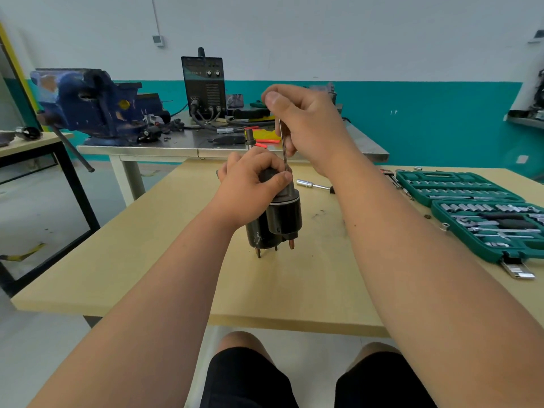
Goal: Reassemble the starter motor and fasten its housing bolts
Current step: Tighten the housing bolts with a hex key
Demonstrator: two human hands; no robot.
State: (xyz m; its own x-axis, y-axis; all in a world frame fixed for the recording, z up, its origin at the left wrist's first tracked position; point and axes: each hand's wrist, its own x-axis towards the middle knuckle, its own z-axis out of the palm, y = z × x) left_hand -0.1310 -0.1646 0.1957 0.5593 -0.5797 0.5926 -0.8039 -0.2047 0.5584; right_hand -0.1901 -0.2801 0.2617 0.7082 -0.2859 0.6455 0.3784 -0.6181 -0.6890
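Steel bolt (283, 142) poised at motor (276, 222): housing-bolt insertion, by my judgement.
Left hand (250, 184) grips motor top; right hand (306, 122) pinches bolt upright. Next: seat it straight, then thread.

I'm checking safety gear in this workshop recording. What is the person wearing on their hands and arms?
Nothing. The left hand and right hand are bare, with no gloves, rings or watch in view. The left forearm and right forearm are bare too, with no sleeves showing. The only clothing visible is black shorts.
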